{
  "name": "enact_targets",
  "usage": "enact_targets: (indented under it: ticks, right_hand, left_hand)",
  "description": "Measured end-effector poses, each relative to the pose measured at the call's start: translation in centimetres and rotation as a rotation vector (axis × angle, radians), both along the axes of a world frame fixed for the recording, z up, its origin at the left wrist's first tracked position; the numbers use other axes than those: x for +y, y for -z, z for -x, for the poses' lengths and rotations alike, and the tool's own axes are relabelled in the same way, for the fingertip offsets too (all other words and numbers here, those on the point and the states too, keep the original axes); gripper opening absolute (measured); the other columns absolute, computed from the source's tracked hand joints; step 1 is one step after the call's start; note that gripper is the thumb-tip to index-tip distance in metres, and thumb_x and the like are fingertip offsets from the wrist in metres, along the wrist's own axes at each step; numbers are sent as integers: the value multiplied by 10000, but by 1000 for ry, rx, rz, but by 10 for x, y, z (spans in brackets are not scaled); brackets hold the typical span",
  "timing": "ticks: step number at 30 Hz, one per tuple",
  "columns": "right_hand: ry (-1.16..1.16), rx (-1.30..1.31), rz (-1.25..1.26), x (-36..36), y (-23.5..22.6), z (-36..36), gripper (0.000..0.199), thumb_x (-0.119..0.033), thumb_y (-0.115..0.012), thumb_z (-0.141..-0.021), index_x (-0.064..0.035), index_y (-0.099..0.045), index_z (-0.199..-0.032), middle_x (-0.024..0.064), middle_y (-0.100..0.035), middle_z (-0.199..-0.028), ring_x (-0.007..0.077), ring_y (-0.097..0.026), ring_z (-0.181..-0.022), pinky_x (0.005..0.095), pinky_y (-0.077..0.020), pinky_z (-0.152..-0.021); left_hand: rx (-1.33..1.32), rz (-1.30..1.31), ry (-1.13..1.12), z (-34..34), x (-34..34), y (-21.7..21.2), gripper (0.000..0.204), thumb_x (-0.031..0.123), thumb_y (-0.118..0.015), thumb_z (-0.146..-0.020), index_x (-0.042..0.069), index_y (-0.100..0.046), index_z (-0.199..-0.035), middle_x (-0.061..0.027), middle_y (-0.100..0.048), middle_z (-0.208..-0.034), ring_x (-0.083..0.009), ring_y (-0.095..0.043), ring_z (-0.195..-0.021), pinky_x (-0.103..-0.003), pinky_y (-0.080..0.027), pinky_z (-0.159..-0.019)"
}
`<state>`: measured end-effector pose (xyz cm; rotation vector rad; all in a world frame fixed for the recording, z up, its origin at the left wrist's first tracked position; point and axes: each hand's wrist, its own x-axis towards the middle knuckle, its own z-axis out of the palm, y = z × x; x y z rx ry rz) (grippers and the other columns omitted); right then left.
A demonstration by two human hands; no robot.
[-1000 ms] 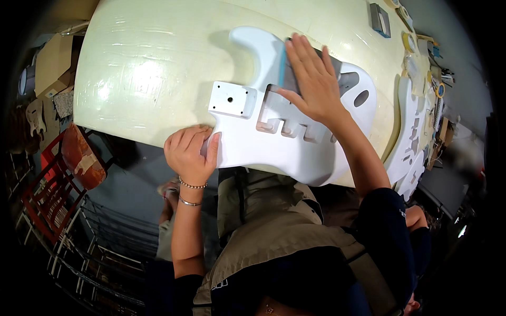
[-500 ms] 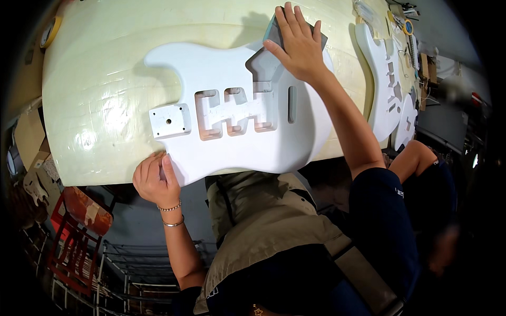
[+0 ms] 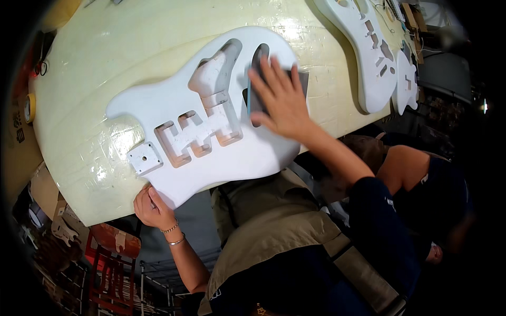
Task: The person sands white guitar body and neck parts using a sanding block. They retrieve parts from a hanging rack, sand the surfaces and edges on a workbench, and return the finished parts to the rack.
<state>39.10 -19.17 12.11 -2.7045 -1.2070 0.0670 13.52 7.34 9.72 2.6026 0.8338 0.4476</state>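
A broad cream-coloured work table wrapped in glossy taped plastic (image 3: 105,63) fills the upper part of the view. Toward its right end lie two more white guitar bodies with routed cavities (image 3: 369,63) — side by side, well apart from the near one. Beside the table on the right, another person in a dark sleeveless top (image 3: 421,184) leans in. Lower left stands a red metal frame (image 3: 110,263) above a wire rack (image 3: 153,284) — cardboard (image 3: 18,152) lines the left edge.

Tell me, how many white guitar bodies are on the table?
3: one guitar body under the right hand, a second body at upper right, a third partly hidden beyond it. Others may be hidden.
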Motion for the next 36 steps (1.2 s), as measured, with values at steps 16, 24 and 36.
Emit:
enact_targets:
  ticks: [16,24,36]
  right_hand:
    - [-80,-43,-104,22,0,-35,795,-574,-492,-830,1,-350,-1361,166,-364,-1413,293,-310,-1333,448,-202,-1095]
    - [-212,51,-89,14,1,-10,787,-639,-422,-825,-66,-382,-1363,110,-389,-1413,245,-321,-1337,462,-182,-1098]
    - [-169,127,0,-72,-4,41,775,-636,-419,-837,-61,-403,-1357,118,-385,-1420,243,-345,-1328,442,-158,-1103]
  left_hand:
    - [35,46,12,1,1,-1,239,142,-513,-896,-40,-654,-834,-144,-661,-854,-303,-599,-769,-377,-453,-726]
    - [37,64,-35,4,-1,2,268,162,-495,-913,-39,-665,-864,-135,-659,-856,-292,-598,-784,-376,-458,-719]
    - [33,64,-31,10,-2,5,276,163,-494,-912,-49,-665,-869,-138,-650,-826,-292,-582,-743,-378,-456,-687]
